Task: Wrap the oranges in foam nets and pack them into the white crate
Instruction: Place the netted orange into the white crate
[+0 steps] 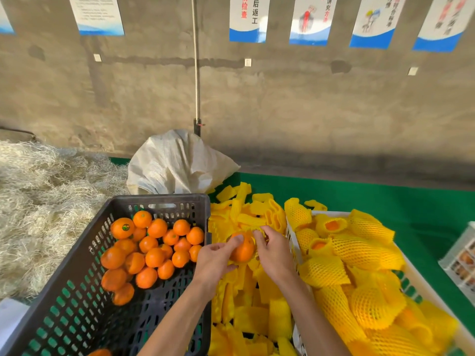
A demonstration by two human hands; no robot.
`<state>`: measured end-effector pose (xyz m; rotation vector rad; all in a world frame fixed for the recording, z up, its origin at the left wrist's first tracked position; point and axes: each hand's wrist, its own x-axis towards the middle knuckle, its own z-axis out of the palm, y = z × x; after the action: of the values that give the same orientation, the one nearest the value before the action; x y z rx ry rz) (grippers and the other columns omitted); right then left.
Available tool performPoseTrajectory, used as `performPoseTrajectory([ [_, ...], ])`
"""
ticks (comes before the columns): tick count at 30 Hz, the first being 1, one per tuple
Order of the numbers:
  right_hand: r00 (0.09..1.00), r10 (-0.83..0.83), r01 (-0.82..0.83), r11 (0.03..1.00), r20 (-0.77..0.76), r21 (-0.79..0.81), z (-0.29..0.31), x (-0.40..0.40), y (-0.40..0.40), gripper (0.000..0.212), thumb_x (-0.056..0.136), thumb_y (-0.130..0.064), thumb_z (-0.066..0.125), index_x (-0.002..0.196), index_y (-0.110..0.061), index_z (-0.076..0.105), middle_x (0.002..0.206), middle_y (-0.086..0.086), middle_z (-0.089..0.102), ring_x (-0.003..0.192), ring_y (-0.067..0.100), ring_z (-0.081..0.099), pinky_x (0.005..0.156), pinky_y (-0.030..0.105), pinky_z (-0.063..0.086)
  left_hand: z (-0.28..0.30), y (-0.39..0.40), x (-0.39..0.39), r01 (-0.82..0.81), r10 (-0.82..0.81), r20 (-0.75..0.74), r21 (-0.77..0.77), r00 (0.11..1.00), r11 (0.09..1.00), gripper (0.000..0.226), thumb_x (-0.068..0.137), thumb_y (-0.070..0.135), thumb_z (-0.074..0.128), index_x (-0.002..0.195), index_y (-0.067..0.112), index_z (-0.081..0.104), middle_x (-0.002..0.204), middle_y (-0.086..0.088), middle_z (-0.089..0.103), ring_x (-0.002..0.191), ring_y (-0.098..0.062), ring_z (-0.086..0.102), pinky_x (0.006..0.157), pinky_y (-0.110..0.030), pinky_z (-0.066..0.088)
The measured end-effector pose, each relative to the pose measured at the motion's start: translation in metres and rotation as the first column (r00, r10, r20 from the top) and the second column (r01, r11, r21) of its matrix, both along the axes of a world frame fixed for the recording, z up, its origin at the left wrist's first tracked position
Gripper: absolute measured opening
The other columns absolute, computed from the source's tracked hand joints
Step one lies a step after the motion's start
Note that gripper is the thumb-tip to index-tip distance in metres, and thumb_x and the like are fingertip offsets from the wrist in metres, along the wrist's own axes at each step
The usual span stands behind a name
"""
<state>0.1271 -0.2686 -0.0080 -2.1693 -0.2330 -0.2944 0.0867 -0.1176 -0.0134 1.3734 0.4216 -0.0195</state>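
Two crates flank the person's bare hands, under a grey concrete wall hung with blue-and-white posters. At left sits the large dark slotted plastic crate, its far half holding loose bare oranges. At right is the white plastic crate, filled with oranges already wrapped in yellow foam nets. Beyond the dark crate to the left spreads a pale heap of straw-like packing fibre; a white woven sack slumps against the wall behind it. Green cloth covers the table surface. Between the crates lies a pile of flat unused yellow foam nets, directly beneath the hands. The left hand curls its fingers round a single round orange above that pile, thumb on top. The right hand, just beside the orange, pinches a yellow foam net with bent fingers at the fruit's far side.
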Motion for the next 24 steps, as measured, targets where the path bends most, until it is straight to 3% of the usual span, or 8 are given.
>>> performPoseTrajectory([
  [3, 0.978, 0.020, 0.026, 0.976, 0.210, -0.216, 0.008, -0.015, 0.003, 0.030, 0.105, -0.029, 0.051, 0.125, -0.012, 0.066, 0.113, 0.001, 0.071, 0.097, 0.008, 0.064, 0.080, 0.022, 0.050, -0.004, -0.004, 0.003, 0.005, -0.030, 0.083, 0.287, 0.996, 0.958, 0.048, 0.080, 0.051, 0.084, 0.083, 0.008, 0.062, 0.082, -0.006, 0.067, 0.076, -0.022, 0.068, 0.072, -0.047, 0.062],
  [6, 0.958, 0.067, 0.033, 0.941, 0.280, -0.337, 0.012, -0.031, 0.008, 0.037, 0.104, -0.028, 0.054, 0.134, -0.009, 0.063, 0.127, 0.008, 0.068, 0.108, 0.024, 0.069, 0.084, 0.032, 0.058, -0.001, -0.002, 0.011, -0.075, 0.017, 0.124, 0.478, 0.992, 0.875, 0.046, 0.081, 0.052, 0.081, 0.083, 0.014, 0.055, 0.073, 0.000, 0.054, 0.062, -0.014, 0.049, 0.055, -0.035, 0.041],
  [11, 0.967, 0.048, 0.012, 0.972, 0.251, -0.234, 0.010, -0.037, 0.008, 0.038, 0.103, -0.028, 0.056, 0.137, -0.012, 0.062, 0.129, 0.004, 0.068, 0.113, 0.019, 0.066, 0.090, 0.025, 0.054, 0.005, -0.001, 0.019, -0.204, 0.117, 0.197, 0.510, 0.973, 0.836, 0.061, 0.077, 0.038, 0.085, 0.115, 0.021, 0.041, 0.082, -0.002, 0.055, 0.066, -0.016, 0.052, 0.052, -0.030, 0.042],
  [13, 0.965, 0.048, 0.002, 0.982, 0.259, -0.189, 0.009, -0.040, 0.009, 0.036, 0.102, -0.027, 0.059, 0.136, -0.015, 0.063, 0.128, 0.002, 0.068, 0.113, 0.016, 0.066, 0.089, 0.018, 0.050, 0.005, -0.002, 0.020, -0.191, 0.071, 0.234, 0.544, 0.970, 0.817, 0.054, 0.081, 0.035, 0.080, 0.123, 0.027, 0.048, 0.082, -0.002, 0.063, 0.063, -0.014, 0.055, 0.052, -0.031, 0.045],
  [16, 0.956, 0.012, 0.050, 0.978, 0.292, -0.203, 0.007, -0.040, 0.008, 0.037, 0.100, -0.032, 0.060, 0.136, -0.021, 0.062, 0.130, -0.004, 0.064, 0.105, 0.011, 0.065, 0.076, 0.013, 0.050, 0.008, -0.006, 0.021, -0.137, 0.042, 0.228, 0.415, 0.973, 0.899, 0.012, 0.091, 0.026, 0.070, 0.098, 0.035, 0.065, 0.076, 0.002, 0.071, 0.063, -0.012, 0.061, 0.056, -0.043, 0.056],
  [20, 0.988, -0.116, 0.137, 0.958, 0.099, -0.250, 0.000, -0.039, 0.009, 0.050, 0.102, -0.048, 0.045, 0.147, -0.027, 0.047, 0.143, -0.004, 0.052, 0.117, 0.012, 0.058, 0.083, 0.018, 0.047, 0.016, -0.013, 0.018, -0.026, 0.025, 0.014, 0.148, 1.000, 0.989, 0.013, 0.101, 0.017, 0.050, 0.109, 0.023, 0.058, 0.111, -0.015, 0.068, 0.101, -0.033, 0.069, 0.075, -0.045, 0.064],
  [22, 0.989, -0.130, 0.142, 0.959, 0.065, -0.244, -0.003, -0.040, 0.007, 0.049, 0.104, -0.043, 0.043, 0.150, -0.026, 0.044, 0.142, -0.001, 0.054, 0.118, 0.015, 0.058, 0.084, 0.018, 0.044, 0.016, -0.015, 0.016, 0.083, -0.082, -0.027, 0.050, 0.996, 0.995, 0.017, 0.104, 0.018, 0.046, 0.112, 0.030, 0.055, 0.119, -0.005, 0.062, 0.106, -0.026, 0.066, 0.080, -0.041, 0.064],
  [24, 0.988, -0.144, 0.156, 0.950, 0.064, -0.272, -0.002, -0.038, 0.001, 0.046, 0.106, -0.036, 0.043, 0.150, -0.024, 0.043, 0.143, 0.000, 0.055, 0.124, 0.017, 0.056, 0.090, 0.021, 0.046, 0.015, -0.014, 0.011, 0.232, -0.232, 0.001, 0.016, 0.973, 0.973, 0.028, 0.102, 0.025, 0.058, 0.130, 0.022, 0.054, 0.129, 0.003, 0.058, 0.105, -0.013, 0.065, 0.075, -0.030, 0.062],
])
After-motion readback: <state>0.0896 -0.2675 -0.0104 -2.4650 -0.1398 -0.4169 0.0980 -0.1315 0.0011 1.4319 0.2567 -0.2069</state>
